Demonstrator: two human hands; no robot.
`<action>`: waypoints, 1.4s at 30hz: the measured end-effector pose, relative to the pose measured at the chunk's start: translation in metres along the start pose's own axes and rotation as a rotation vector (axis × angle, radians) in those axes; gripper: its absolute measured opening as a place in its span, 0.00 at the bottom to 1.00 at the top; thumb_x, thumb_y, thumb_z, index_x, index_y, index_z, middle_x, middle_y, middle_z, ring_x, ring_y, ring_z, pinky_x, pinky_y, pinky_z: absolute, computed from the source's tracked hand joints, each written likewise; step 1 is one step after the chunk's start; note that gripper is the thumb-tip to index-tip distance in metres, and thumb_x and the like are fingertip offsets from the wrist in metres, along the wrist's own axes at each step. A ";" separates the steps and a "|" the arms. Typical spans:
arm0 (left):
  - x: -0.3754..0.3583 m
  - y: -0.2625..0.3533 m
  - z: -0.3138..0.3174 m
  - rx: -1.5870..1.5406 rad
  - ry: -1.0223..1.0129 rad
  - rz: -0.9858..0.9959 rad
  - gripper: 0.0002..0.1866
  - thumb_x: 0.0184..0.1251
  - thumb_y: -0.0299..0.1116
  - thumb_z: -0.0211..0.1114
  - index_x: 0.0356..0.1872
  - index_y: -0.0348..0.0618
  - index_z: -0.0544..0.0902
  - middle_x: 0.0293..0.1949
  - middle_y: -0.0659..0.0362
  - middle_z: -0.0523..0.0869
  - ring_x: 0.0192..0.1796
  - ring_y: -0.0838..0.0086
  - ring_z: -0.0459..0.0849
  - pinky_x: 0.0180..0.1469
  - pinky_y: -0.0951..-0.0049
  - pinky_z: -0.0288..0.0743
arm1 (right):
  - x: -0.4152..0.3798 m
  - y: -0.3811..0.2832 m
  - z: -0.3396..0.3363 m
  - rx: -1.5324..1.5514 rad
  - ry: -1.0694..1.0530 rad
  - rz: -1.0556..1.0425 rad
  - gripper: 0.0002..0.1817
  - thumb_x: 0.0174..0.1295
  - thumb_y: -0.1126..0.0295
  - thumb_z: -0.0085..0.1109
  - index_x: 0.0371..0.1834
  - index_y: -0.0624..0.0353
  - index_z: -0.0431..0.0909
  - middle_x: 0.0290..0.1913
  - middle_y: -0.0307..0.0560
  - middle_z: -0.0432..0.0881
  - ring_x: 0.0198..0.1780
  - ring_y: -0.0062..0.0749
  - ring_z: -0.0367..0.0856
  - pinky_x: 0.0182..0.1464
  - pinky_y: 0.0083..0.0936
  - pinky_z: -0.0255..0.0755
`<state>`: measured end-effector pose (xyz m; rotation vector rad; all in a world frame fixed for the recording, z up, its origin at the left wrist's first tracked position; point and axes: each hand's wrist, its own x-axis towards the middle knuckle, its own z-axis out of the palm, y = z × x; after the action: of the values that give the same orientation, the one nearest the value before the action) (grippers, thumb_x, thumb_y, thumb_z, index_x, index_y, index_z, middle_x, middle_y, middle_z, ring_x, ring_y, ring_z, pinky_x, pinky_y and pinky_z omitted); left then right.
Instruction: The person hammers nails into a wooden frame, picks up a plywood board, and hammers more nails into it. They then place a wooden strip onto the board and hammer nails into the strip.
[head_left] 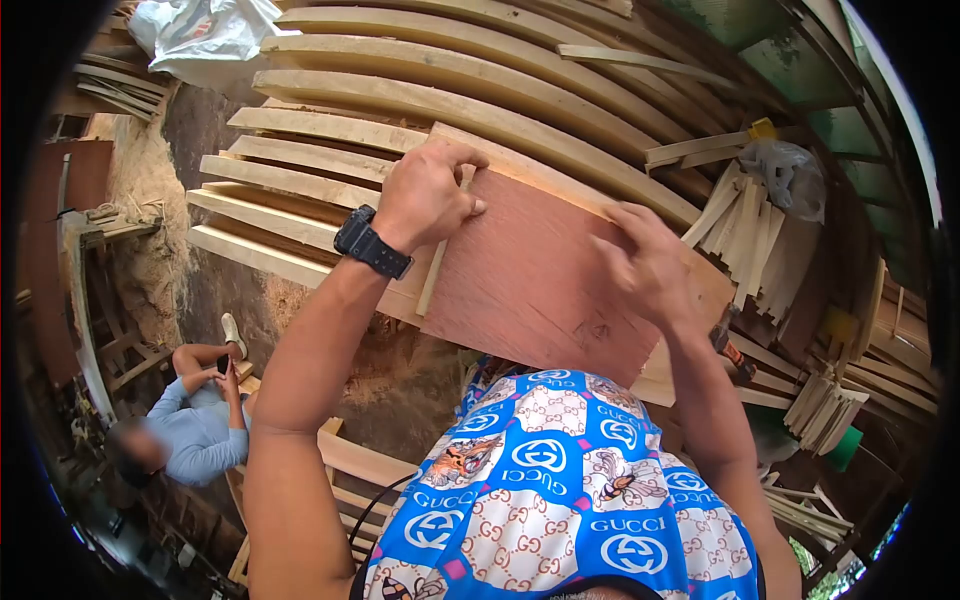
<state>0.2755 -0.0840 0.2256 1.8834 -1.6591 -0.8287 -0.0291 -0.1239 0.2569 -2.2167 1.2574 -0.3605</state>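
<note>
A reddish-brown wooden panel [540, 265] lies in front of my body, with a pale wood strip [530, 170] along its far edge. My left hand [432, 190], with a black watch on the wrist, is at the panel's far left corner, its thumb and fingers bent around the edge of the strip and panel. Over the right part of the panel is my right hand [645, 262], fingers apart and touching or just above the far right edge. A narrow pale strip [432, 280] runs along the panel's left side.
Long curved boards [470, 75] lie in rows beyond the panel. Bundled slats [740, 235] and a clear plastic bag [785, 175] are at the right. A white sack [205, 40] is at the upper left. A seated person [200, 430] holds a dark object at the lower left.
</note>
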 end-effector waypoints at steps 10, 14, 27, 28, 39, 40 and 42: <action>0.050 -0.048 0.003 0.094 -0.152 0.081 0.26 0.50 0.37 0.86 0.52 0.45 0.89 0.35 0.54 0.89 0.38 0.64 0.87 0.45 0.62 0.84 | 0.074 0.020 0.075 0.262 -0.037 -0.056 0.23 0.56 0.59 0.73 0.52 0.59 0.88 0.48 0.57 0.88 0.52 0.49 0.86 0.58 0.39 0.79; 0.044 -0.034 -0.011 0.026 -0.166 0.002 0.25 0.59 0.29 0.82 0.58 0.38 0.85 0.28 0.69 0.74 0.32 0.80 0.72 0.38 0.74 0.71 | 0.050 0.011 0.017 -0.029 0.073 -0.408 0.16 0.65 0.65 0.70 0.52 0.60 0.88 0.50 0.51 0.89 0.53 0.44 0.88 0.53 0.35 0.81; 0.046 -0.028 -0.012 0.138 -0.157 -0.003 0.25 0.62 0.27 0.79 0.61 0.39 0.84 0.28 0.69 0.70 0.32 0.79 0.69 0.37 0.74 0.68 | -0.111 0.098 -0.057 -0.032 0.184 -0.041 0.08 0.63 0.75 0.68 0.44 0.64 0.87 0.44 0.55 0.87 0.44 0.45 0.88 0.48 0.34 0.80; 0.047 -0.030 -0.013 0.158 -0.156 0.017 0.25 0.62 0.27 0.79 0.61 0.39 0.84 0.28 0.69 0.70 0.32 0.79 0.69 0.37 0.74 0.69 | -0.119 0.103 -0.061 -0.010 0.166 0.056 0.08 0.63 0.76 0.68 0.44 0.64 0.87 0.43 0.54 0.88 0.42 0.44 0.88 0.46 0.34 0.80; 0.038 -0.102 -0.016 0.379 0.218 0.100 0.30 0.63 0.42 0.79 0.65 0.44 0.82 0.45 0.44 0.88 0.46 0.49 0.88 0.53 0.56 0.84 | -0.071 0.059 0.001 0.104 0.040 -0.194 0.06 0.64 0.76 0.69 0.43 0.63 0.86 0.43 0.53 0.87 0.44 0.47 0.89 0.46 0.36 0.81; 0.033 -0.108 -0.009 0.439 0.358 0.187 0.29 0.63 0.41 0.77 0.65 0.45 0.83 0.45 0.43 0.88 0.46 0.47 0.88 0.52 0.55 0.84 | -0.073 0.060 -0.001 0.127 0.036 -0.160 0.07 0.64 0.76 0.69 0.44 0.63 0.86 0.43 0.53 0.87 0.44 0.48 0.89 0.46 0.36 0.81; 0.017 -0.084 -0.004 0.558 0.502 0.161 0.23 0.63 0.35 0.75 0.59 0.40 0.86 0.51 0.43 0.89 0.53 0.53 0.88 0.57 0.57 0.81 | -0.078 0.067 -0.012 0.107 0.057 -0.161 0.08 0.64 0.76 0.69 0.44 0.63 0.86 0.44 0.53 0.87 0.44 0.48 0.89 0.47 0.35 0.81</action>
<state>0.3372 -0.0889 0.1669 2.0367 -1.7781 0.2006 -0.1228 -0.0881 0.2306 -2.2351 1.0655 -0.5436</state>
